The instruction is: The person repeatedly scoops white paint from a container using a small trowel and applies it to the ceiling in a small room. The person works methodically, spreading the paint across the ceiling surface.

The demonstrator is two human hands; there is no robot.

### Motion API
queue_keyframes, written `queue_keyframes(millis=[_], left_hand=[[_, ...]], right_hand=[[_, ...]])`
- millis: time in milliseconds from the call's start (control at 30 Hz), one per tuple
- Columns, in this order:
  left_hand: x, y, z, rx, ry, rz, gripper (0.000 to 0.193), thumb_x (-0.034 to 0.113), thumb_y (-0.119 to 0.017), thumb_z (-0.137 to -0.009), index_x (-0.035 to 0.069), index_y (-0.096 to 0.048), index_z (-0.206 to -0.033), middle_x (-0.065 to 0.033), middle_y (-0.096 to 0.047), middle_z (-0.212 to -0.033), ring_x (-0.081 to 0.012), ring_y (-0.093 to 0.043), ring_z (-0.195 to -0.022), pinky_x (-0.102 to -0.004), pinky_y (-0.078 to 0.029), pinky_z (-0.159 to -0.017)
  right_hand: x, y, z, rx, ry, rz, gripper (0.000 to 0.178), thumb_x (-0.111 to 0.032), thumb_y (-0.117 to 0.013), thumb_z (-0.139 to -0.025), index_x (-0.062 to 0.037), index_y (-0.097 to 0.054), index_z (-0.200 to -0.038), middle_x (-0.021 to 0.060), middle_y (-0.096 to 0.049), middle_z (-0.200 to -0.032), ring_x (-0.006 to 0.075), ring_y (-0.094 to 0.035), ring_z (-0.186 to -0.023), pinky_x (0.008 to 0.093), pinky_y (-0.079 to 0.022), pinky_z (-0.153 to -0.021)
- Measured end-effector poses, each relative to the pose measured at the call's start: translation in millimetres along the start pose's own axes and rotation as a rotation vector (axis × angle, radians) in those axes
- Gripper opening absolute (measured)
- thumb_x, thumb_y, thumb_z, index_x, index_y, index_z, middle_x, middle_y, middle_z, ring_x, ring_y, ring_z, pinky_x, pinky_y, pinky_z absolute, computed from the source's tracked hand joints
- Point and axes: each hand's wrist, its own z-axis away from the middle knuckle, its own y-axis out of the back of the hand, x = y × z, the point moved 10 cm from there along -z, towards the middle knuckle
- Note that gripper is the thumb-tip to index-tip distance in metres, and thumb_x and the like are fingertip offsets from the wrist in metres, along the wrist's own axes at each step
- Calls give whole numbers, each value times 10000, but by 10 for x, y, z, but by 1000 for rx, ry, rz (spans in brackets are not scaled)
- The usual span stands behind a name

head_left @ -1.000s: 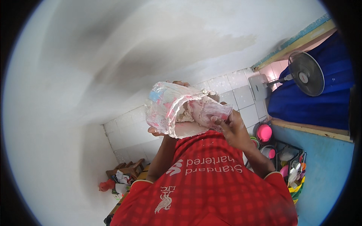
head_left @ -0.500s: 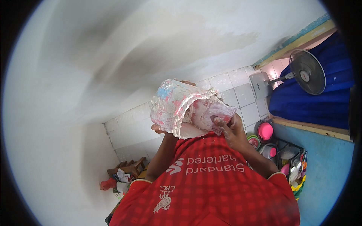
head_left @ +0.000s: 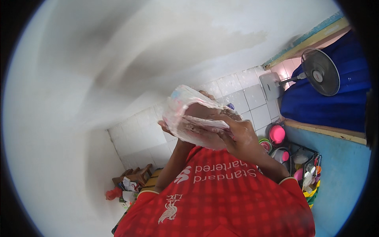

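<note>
A round plastic tub (head_left: pixel 173 112), caked with white plaster or putty over faint pink and blue print, is tilted in front of my chest with its mouth toward the right. My left hand (head_left: pixel 165 127) supports it from beneath and behind, its palm hidden by the tub; other fingertips show at the far rim. My right hand (head_left: pixel 241 134) is closed on a flat, thin scraper-like piece (head_left: pixel 213 124), smeared white, which reaches into the tub's mouth. Pale paste clings to the inner wall. Motion blurs the tub a little.
White wall (head_left: pixel 138 67) fills the far side and left, above floor tiles (head_left: pixel 146 126). A standing fan (head_left: pixel 319 73) is at right before a blue curtain (head_left: pixel 319 106). Pink-lidded containers (head_left: pixel 277 135) and a crowded rack (head_left: pixel 308 173) stand near right; a wooden stool (head_left: pixel 138 173) is left.
My right hand has moved left and turned, taking the flat piece deeper into the tub. The tub has tipped, so its mouth faces me more.
</note>
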Motion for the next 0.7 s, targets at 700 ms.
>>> queue_keyframes(millis=[700], left_hand=[[83, -162, -54, 66, -35, 106, 764, 657, -541, -931, 75, -450, -1417, -163, -540, -1313, -337, -513, -1256, -554, -443, -1049]], right_hand=[[80, -104, 98, -19, -122, 78, 338, -74, -749, -821, 26, -640, -1125, 219, -710, -873, 382, -715, -812, 415, -575, -694]])
